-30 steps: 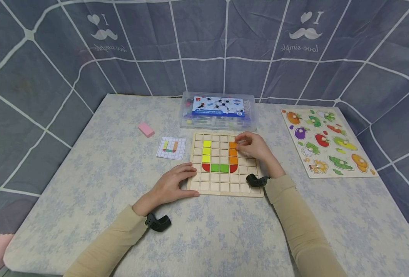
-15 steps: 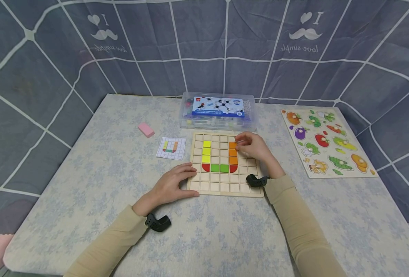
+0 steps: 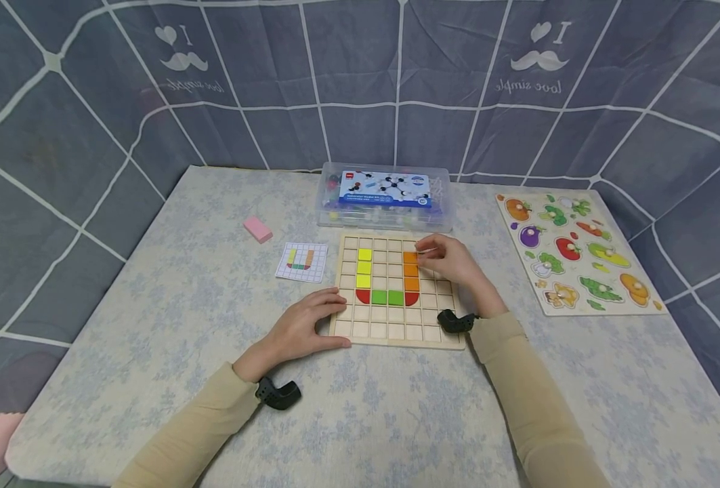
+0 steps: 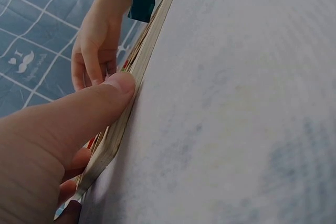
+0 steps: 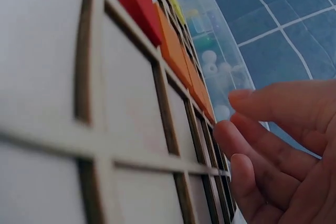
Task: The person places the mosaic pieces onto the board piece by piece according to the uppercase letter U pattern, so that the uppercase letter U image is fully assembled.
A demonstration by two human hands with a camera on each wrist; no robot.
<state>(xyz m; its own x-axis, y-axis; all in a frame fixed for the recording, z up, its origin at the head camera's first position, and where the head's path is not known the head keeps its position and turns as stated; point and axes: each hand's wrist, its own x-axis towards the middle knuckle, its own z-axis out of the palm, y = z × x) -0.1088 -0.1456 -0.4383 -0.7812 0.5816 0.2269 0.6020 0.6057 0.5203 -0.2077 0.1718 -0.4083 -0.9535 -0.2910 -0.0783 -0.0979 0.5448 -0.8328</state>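
Note:
A wooden grid board (image 3: 390,332) lies on the table. Its tiles form a U: yellow squares (image 3: 364,268) on the left, orange squares (image 3: 410,271) on the right, green squares (image 3: 387,297) and red rounded corners (image 3: 411,298) along the bottom. My left hand (image 3: 301,325) holds the board's near left corner, thumb at the front edge and fingers at the left side; the left wrist view shows the thumb (image 4: 94,106) against the rim. Beside the top orange square is my right hand (image 3: 448,261), fingers loosely bent. In the right wrist view no tile shows between its fingertips (image 5: 241,95).
Left of the board lies a pattern card (image 3: 301,261) printed with a similar U, near a pink block (image 3: 257,229). A clear plastic molecular model kit box (image 3: 384,196) stands behind the board. A vegetable puzzle board (image 3: 579,254) lies at the right.
My right hand has shifted very slightly to the right, beside the top orange square. The left hand and the tiles stay as they were.

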